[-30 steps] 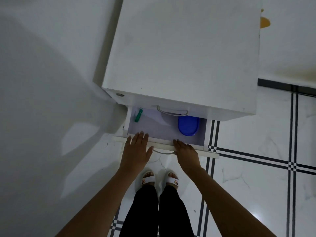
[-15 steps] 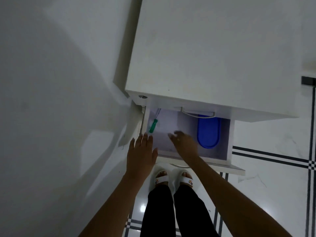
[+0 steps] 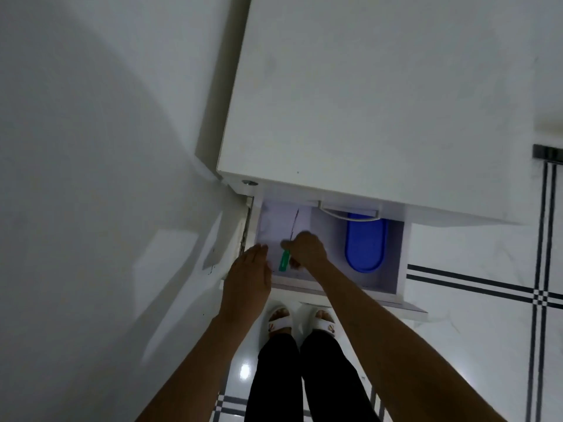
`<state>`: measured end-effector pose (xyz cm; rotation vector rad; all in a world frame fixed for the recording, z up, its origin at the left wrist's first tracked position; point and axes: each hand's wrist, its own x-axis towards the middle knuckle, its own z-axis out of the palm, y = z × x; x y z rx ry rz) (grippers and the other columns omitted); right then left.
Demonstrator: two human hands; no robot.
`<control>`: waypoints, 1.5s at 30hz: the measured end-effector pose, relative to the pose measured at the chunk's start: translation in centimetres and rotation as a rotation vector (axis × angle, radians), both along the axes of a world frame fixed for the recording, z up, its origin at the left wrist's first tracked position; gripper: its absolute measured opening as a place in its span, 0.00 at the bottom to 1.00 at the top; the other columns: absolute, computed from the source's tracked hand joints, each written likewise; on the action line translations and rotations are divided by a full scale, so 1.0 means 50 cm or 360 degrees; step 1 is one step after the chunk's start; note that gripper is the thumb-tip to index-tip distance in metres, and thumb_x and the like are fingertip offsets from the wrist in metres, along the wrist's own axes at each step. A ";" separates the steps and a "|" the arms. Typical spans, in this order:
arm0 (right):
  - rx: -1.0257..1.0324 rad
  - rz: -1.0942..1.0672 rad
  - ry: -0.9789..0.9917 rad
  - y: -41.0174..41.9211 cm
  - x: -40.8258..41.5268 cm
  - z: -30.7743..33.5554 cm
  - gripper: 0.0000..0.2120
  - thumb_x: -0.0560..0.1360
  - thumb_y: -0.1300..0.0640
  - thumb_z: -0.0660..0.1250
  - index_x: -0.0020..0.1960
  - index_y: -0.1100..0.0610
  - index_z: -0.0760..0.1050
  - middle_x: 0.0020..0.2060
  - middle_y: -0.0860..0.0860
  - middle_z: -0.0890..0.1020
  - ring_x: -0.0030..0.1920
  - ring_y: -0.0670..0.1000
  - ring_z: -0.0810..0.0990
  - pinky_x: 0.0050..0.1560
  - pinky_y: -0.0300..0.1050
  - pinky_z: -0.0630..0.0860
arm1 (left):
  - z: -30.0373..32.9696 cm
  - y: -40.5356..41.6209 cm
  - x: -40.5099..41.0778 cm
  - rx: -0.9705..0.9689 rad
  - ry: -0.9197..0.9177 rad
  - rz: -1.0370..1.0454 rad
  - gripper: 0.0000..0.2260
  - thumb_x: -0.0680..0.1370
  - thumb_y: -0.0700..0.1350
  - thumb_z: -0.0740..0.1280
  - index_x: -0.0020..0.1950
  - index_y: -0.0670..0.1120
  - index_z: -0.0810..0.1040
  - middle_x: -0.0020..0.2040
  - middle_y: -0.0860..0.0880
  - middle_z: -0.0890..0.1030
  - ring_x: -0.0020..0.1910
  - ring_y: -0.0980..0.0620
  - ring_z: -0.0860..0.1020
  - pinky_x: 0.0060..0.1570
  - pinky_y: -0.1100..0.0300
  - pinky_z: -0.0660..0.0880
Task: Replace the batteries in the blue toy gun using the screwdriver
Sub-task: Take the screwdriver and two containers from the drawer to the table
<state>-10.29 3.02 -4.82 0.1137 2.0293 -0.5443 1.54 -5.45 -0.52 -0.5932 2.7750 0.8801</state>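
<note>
I look straight down at a white cabinet whose drawer [image 3: 393, 293] stands pulled out. My right hand [image 3: 307, 251] is inside the drawer, closed on a screwdriver [image 3: 285, 261] with a green handle; its thin dark shaft points toward the back of the drawer. My left hand [image 3: 249, 275] rests flat on the drawer's front left corner, fingers together, holding nothing. A blue oval container [image 3: 365, 242] lies in the right half of the drawer, partly under the cabinet's top edge. No toy gun or batteries show.
The white cabinet top [image 3: 380, 102] fills the upper middle. A white wall [image 3: 91, 178] runs down the left, close to the drawer. White floor tiles with black lines [image 3: 487, 300] lie to the right. My feet in white sandals [image 3: 300, 322] stand below the drawer.
The drawer has come further out. My right hand went from the drawer front into the drawer and took hold of the green screwdriver, which has shifted toward me from the drawer's back left corner.
</note>
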 end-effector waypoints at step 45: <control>-0.0150 -0.1884 -0.0402 0.331 0.158 0.122 0.16 0.80 0.53 0.58 0.50 0.68 0.72 0.41 0.64 0.81 0.39 0.59 0.80 0.48 0.55 0.79 | 0.040 0.105 -0.022 0.1599 -0.0585 0.1152 0.24 0.71 0.53 0.73 0.62 0.43 0.75 0.44 0.42 0.82 0.38 0.44 0.77 0.33 0.58 0.74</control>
